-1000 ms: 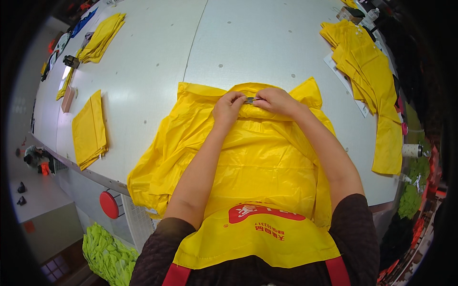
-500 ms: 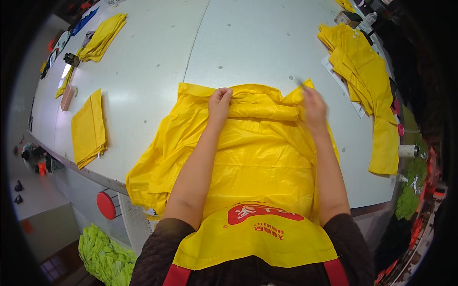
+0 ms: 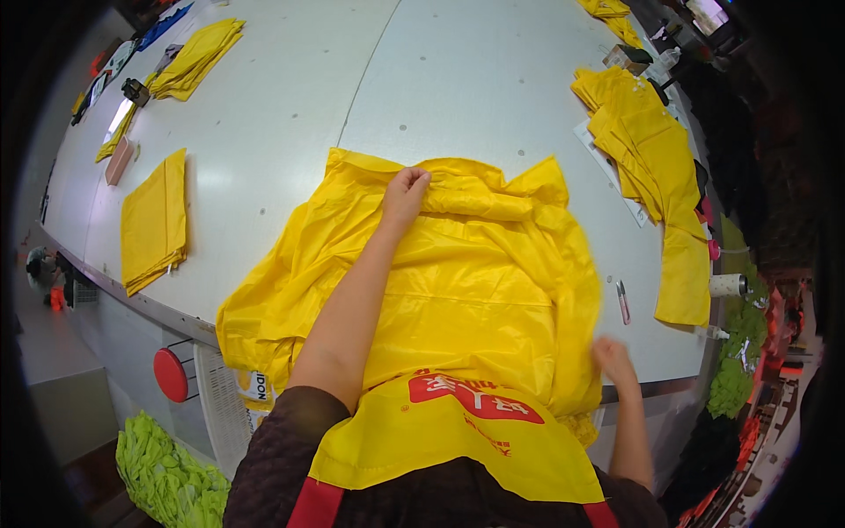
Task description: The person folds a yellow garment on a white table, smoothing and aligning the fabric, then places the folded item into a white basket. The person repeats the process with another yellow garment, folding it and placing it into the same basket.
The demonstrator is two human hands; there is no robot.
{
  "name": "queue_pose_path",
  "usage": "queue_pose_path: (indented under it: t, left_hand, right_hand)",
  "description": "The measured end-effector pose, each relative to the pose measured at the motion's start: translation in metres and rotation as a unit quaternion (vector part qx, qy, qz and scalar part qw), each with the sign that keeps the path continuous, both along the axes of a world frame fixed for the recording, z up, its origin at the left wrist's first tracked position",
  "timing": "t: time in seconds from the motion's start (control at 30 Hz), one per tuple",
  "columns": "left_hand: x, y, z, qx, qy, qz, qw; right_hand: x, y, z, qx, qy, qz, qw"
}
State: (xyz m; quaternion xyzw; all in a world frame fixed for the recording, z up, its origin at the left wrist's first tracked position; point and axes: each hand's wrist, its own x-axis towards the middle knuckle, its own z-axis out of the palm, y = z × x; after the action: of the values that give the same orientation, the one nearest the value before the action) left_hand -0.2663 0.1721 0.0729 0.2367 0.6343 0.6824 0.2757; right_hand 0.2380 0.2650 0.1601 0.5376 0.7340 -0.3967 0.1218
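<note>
A glossy yellow garment (image 3: pixel 458 264) lies spread and wrinkled on the table in front of me, with a rolled fold across its far part. My left hand (image 3: pixel 407 194) pinches the garment near its far edge. Down by the garment's right edge, my right hand (image 3: pixel 614 361) has its fingers curled; whether cloth is between them I cannot make out. A small pair of thread snips (image 3: pixel 623 302) lies on the table just beyond the right hand. The yellow apron (image 3: pixel 458 449) I wear overlaps the garment's near side.
Folded yellow cloth pieces (image 3: pixel 154 220) lie at the left and another yellow pile (image 3: pixel 647 141) at the right on the pale table (image 3: pixel 264 114). A white spool (image 3: pixel 729 284) stands by the right edge. A red stool (image 3: pixel 171 375) and green material (image 3: pixel 167 466) are below left.
My right hand has left the garment's far right corner and come down toward me to its right side. The snips now lie on the table. My left hand keeps its pinch.
</note>
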Motion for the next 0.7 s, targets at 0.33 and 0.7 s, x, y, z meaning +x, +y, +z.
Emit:
queue_pose_path:
  t: [0.33, 0.7]
  left_hand:
    - [0.005, 0.005, -0.008, -0.024, 0.040, -0.019, 0.999]
    - [0.007, -0.004, -0.002, -0.031, 0.139, -0.003, 0.990]
  right_hand:
    - [-0.008, -0.115, 0.058, -0.259, -0.100, 0.329, 0.903]
    - [-0.039, -0.120, 0.058, -0.275, 0.000, 0.330, 0.903]
